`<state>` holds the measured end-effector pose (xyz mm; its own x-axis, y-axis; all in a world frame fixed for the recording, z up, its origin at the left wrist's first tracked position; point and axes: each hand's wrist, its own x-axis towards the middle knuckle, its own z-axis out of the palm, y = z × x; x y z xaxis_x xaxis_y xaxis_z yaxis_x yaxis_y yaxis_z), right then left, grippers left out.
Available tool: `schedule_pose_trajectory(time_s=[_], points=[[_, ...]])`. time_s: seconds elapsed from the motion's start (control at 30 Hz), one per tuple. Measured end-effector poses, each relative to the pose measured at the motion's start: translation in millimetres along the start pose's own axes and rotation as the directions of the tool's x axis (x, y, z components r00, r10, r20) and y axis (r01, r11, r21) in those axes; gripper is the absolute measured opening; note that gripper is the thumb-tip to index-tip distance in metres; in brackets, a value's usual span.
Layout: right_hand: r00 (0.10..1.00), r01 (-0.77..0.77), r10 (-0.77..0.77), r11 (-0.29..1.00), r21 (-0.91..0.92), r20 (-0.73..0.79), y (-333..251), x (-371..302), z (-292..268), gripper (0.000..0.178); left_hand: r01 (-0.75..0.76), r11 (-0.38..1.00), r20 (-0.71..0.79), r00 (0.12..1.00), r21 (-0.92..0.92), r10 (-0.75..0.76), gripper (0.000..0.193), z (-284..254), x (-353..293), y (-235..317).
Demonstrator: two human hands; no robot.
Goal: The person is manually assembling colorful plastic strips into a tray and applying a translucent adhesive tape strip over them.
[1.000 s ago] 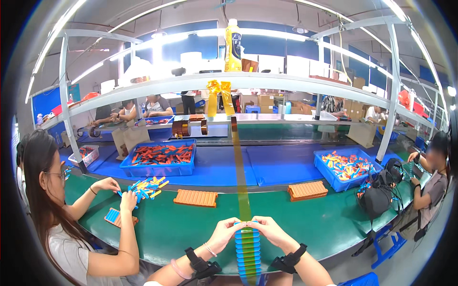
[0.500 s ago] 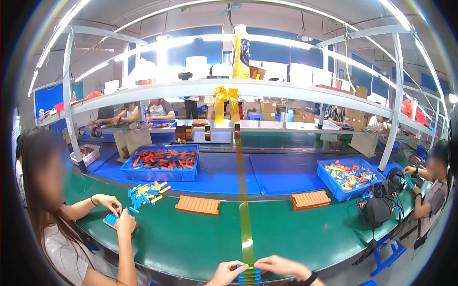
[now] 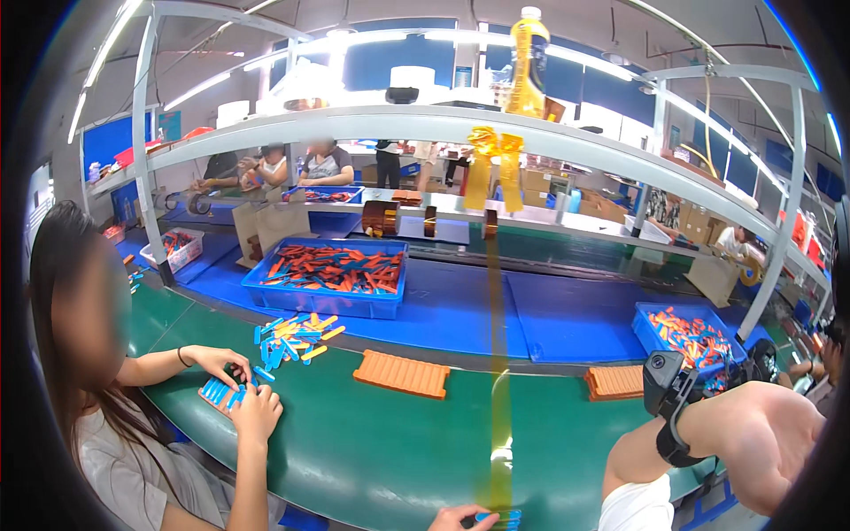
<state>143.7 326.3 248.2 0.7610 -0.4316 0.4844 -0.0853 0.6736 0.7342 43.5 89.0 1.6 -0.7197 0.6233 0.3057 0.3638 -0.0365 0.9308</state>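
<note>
My left hand (image 3: 462, 518) is at the lower edge, its fingers closed on a set of blue strips (image 3: 506, 517), partly cut off by the picture's edge. A band of translucent yellow tape (image 3: 501, 416) runs down to those strips from a roll (image 3: 491, 224) on the rail. Raised at the right is my right hand (image 3: 772, 442), above the bench's right side and away from the strips. Its wrist wears a black strap with a small camera (image 3: 666, 379). The right fingers are turned away and mostly lost toward the dark rim.
Two orange ribbed trays (image 3: 403, 375) (image 3: 615, 383) lie on the green bench (image 3: 381, 460). Blue bins (image 3: 354, 307) (image 3: 639, 329) hold red, blue and orange strips. At left a co-worker's hands (image 3: 239, 389) work on a tray near a loose strip pile (image 3: 288, 341). A shelf (image 3: 425, 124) crosses above.
My right hand has left the strips and swung up to the right. My left hand stays at the strips. The view has shifted, and everything sits differently in the picture.
</note>
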Motion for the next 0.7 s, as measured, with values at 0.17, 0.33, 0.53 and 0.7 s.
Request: schedule_pose_trajectory(time_s=[0.17,0.33,0.53,0.7], points=[[0.428,-0.282,0.263,0.948,-0.149,0.865,15.2,-106.9,-111.4,0.037,-0.083,0.678,-0.191,0.978,-0.73,-0.087,0.021,-197.2,39.0,-166.5],[-0.676,-0.274,0.202,0.823,-0.497,0.709,20.1,-240.1,158.4,0.03,-0.148,0.302,-0.171,0.984,-0.942,-0.051,0.029,-295.9,56.9,-114.8],[-0.804,-0.275,0.323,0.544,-0.793,0.5,-56.0,-278.1,109.1,0.037,-0.045,0.802,-0.065,0.998,-0.596,0.008,0.02,-37.6,28.1,-62.4],[-0.925,-0.076,0.239,0.646,-0.76,0.296,-62.2,-253.2,63.5,0.038,0.005,0.996,0.039,0.999,-0.094,-0.001,0.018,-7.8,8.0,-2.0]])
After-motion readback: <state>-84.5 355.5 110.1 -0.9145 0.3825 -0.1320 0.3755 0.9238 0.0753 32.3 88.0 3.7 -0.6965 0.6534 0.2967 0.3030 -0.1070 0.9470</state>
